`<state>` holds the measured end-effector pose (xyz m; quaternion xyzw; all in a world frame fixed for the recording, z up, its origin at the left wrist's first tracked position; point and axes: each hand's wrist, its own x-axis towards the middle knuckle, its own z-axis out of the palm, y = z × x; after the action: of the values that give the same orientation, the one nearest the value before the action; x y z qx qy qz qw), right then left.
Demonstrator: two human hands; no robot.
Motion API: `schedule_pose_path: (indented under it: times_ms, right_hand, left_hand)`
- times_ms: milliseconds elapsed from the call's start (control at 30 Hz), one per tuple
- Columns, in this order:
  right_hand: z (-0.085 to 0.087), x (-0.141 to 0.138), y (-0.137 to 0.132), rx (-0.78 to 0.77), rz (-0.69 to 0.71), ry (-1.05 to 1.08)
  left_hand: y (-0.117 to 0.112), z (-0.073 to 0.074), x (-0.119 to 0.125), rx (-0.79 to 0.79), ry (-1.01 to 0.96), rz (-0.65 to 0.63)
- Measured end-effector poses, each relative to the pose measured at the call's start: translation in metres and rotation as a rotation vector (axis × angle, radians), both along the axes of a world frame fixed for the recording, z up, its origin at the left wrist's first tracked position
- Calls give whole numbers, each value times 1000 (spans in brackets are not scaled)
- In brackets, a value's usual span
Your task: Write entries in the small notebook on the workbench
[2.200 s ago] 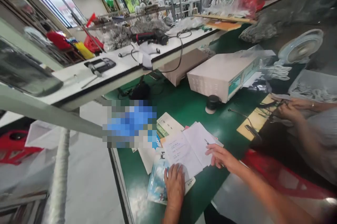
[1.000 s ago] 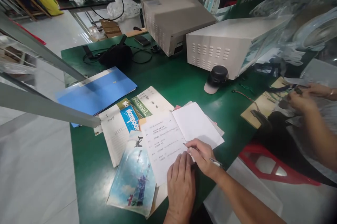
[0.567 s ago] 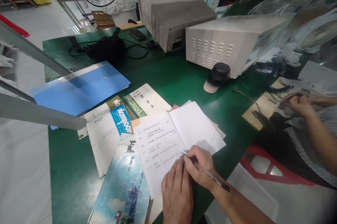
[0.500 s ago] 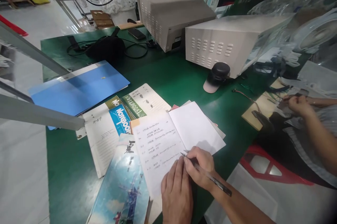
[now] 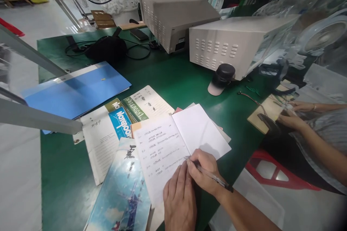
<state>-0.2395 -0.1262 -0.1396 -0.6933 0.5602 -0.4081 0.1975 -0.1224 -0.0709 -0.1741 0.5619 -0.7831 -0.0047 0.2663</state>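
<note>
Pinching a pen (image 5: 210, 176), right hand (image 5: 203, 171) writes; left hand (image 5: 179, 200) flattens the notebook (image 5: 173, 144).

"Notebook" stands in white letters on the blue notebook cover (image 5: 121, 122) and "NOTEBOOK" on the green strip of the pale notebook (image 5: 148, 102) beside it. The handwriting on the open page (image 5: 159, 155) by the pen (image 5: 208, 175) is too small to read.

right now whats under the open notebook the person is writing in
Under the open notebook lie a blue picture-cover book, a green notebook and pinkish sheets poking out at its far edge. The right hand and left hand hide its near corner.
</note>
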Motion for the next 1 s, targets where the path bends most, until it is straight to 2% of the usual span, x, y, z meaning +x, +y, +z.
schedule_pose_path:
  times_ms: [733, 1000]
  right_hand:
    - [-2, 1, -1, 69, -1, 0]
    - [-4, 1, -2, 90, -14, 5]
  left_hand:
    - [1, 0, 1, 48, -32, -4]
    - [1, -3, 0, -1, 31, 8]
